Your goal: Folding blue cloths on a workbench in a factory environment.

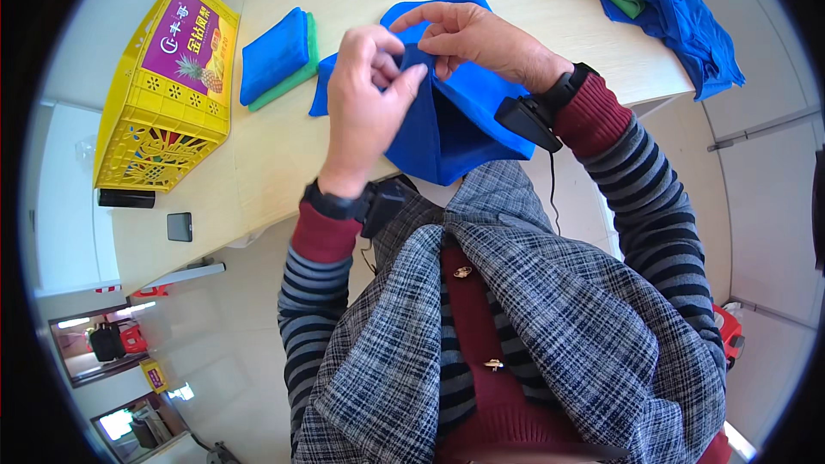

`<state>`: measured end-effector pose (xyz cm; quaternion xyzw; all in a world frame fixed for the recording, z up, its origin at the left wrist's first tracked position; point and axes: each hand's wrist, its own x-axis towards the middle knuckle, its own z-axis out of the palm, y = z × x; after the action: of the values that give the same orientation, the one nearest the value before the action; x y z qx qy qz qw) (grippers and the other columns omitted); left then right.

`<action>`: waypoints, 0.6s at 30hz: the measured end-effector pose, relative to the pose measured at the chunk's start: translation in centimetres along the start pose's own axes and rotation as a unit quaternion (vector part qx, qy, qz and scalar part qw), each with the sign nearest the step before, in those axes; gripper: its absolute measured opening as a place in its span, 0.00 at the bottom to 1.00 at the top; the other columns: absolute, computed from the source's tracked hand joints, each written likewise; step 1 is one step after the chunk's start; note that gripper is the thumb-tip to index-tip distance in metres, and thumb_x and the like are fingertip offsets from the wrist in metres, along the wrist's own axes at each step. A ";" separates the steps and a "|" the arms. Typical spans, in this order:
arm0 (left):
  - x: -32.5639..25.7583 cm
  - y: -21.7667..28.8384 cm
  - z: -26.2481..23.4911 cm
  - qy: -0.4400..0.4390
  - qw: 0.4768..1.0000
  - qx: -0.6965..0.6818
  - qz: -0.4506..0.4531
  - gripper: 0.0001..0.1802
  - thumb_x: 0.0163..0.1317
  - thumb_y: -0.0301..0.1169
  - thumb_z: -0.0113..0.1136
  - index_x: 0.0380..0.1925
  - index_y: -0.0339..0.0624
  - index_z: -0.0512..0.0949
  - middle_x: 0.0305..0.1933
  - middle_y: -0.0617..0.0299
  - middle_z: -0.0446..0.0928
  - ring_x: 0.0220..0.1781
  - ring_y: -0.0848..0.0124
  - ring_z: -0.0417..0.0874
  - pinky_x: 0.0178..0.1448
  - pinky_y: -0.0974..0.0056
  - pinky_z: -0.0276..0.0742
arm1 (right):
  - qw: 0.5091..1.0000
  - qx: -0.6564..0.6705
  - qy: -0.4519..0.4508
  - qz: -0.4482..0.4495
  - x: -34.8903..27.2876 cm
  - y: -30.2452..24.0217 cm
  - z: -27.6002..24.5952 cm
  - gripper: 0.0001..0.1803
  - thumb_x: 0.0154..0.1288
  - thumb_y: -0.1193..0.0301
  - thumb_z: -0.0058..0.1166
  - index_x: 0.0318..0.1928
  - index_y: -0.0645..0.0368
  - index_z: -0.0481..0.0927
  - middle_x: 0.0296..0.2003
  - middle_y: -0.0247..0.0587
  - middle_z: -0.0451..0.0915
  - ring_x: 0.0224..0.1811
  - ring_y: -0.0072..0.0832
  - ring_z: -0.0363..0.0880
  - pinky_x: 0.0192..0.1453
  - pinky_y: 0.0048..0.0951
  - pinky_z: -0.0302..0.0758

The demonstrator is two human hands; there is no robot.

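A blue cloth (481,133) hangs partly over the near edge of the table, and its raised part forms a dark fold. My left hand (365,90) is closed on the upper edge of that cloth, the thumb pressed toward curled fingers. To its right, my right hand (485,43) has bent fingers pinched at the same edge, its index finger reaching toward the left hand. More of the blue cloth lies flat on the table behind both hands. A folded stack of blue and green cloths (279,56) rests left of my left hand.
On the pale wooden table (249,180), a yellow plastic crate (163,125) stands at the left. A small dark flat device (180,227) lies near the front left edge. Heaped blue cloths (662,13), with some green among them, drape over the right end.
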<state>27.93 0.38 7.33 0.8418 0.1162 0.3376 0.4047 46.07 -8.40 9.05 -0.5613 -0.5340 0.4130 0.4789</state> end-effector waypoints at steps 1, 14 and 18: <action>-0.9 0.7 0.5 0.010 0.993 0.081 0.089 0.13 0.55 0.25 0.72 0.36 0.42 0.76 0.36 0.61 0.78 0.37 0.70 0.80 0.40 0.65 0.77 | 1.000 0.000 0.001 0.000 0.1 0.1 -0.4 0.18 0.78 0.66 0.53 0.64 0.55 0.78 0.36 0.33 0.83 0.32 0.18 0.82 0.44 0.21 0.82; -9.1 -0.9 4.4 -0.259 0.817 0.429 0.285 0.07 0.56 0.33 0.61 0.30 0.41 0.79 0.37 0.58 0.77 0.53 0.59 0.76 0.65 0.51 0.66 | 0.974 0.218 0.026 -0.053 0.7 -5.4 -5.4 0.14 0.70 0.82 0.52 0.54 0.60 0.81 0.41 0.35 0.82 0.41 0.23 0.83 0.52 0.25 0.82; -9.0 0.5 0.3 -0.245 0.843 0.419 0.232 0.06 0.56 0.31 0.57 0.31 0.42 0.80 0.38 0.59 0.77 0.55 0.59 0.77 0.70 0.48 0.64 | 0.978 0.127 0.094 -0.136 -0.7 -7.1 -7.2 0.16 0.69 0.83 0.53 0.54 0.61 0.83 0.41 0.35 0.84 0.41 0.22 0.83 0.52 0.24 0.81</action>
<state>21.37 -4.35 3.30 0.9889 -0.0546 0.1238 -0.0611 51.53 -10.03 17.44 -0.4541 -0.5010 0.3536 0.6463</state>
